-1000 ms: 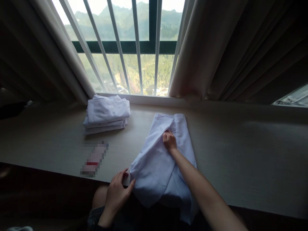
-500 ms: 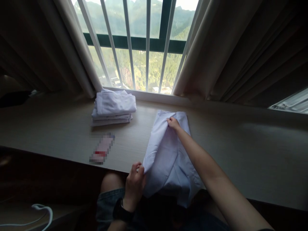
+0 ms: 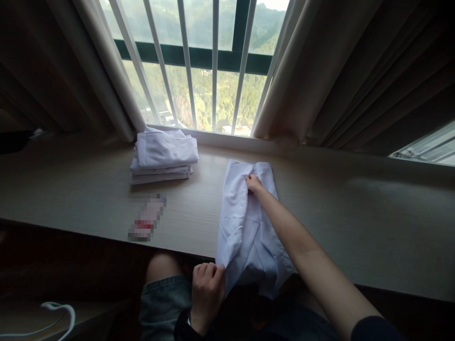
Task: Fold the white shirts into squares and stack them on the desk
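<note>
A white garment (image 3: 232, 208), partly folded lengthwise, lies on the wooden ledge with its lower end hanging over the front edge. My left hand (image 3: 209, 284) is closed on the garment's near left corner, just off the ledge. Farther up, the fingers of my right hand (image 3: 253, 183) pinch the folded flap near its far end. Between the flap and the right part of the cloth, creased layers show. Whether the garment is a shirt or a coat I cannot tell.
A stack of folded white garments (image 3: 165, 154) sits at the back left by the barred window (image 3: 199, 94). In front of it lies a blurred-out flat object (image 3: 147, 218). Curtains (image 3: 284, 85) hang on both sides. A white hanger (image 3: 69, 310) shows at the lower left.
My left hand has moved right and down, bringing the left flap's edge over toward the middle. My right hand keeps its pinch on the flap. The view has shifted slightly.
</note>
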`<state>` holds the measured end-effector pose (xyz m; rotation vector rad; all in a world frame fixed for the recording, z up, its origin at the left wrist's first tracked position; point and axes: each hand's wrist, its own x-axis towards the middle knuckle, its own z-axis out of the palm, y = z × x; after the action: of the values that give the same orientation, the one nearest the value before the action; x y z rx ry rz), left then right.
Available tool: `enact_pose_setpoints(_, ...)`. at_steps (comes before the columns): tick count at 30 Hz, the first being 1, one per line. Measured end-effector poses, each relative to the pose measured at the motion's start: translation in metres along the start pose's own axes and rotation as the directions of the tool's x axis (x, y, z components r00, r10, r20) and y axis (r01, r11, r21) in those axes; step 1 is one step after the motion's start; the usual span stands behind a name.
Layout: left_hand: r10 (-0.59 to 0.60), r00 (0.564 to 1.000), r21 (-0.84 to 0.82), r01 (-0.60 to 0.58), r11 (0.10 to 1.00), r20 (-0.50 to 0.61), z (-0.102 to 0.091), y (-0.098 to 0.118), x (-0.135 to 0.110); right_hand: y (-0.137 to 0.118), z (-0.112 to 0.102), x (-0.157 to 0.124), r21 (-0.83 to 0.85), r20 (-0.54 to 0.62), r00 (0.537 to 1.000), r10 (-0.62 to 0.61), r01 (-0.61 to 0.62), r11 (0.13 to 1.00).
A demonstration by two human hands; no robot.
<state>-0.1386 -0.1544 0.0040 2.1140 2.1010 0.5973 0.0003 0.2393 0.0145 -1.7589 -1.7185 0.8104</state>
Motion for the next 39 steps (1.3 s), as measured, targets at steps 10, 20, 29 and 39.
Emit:
enact_pose_setpoints(10,-0.016,0.999,-0.090,0.021,0.996,0.049,0.016,-0.002,-0.003,0.018,-0.007,-0.145,0.045,0.137,0.990,-0.034,0.028,0.999)
enact_pose_setpoints(20,-0.164,0.957,-0.248,0.223,0.943,0.237,-0.001,0.016,-0.009,0.026,0.005,-0.173,0.201,0.126,0.991,-0.034,0.008,0.980)
enact_pose_setpoints(29,-0.100,0.949,-0.268,0.184,0.945,0.300,-0.009,0.015,-0.037,0.035,0.007,-0.173,0.247,0.148,0.984,-0.101,0.062,0.967)
enact_pose_setpoints(39,-0.020,0.962,-0.146,0.062,0.987,0.272,0.012,0.033,-0.062,0.030,-0.034,-0.218,0.197,-0.013,0.987,-0.157,0.157,0.968)
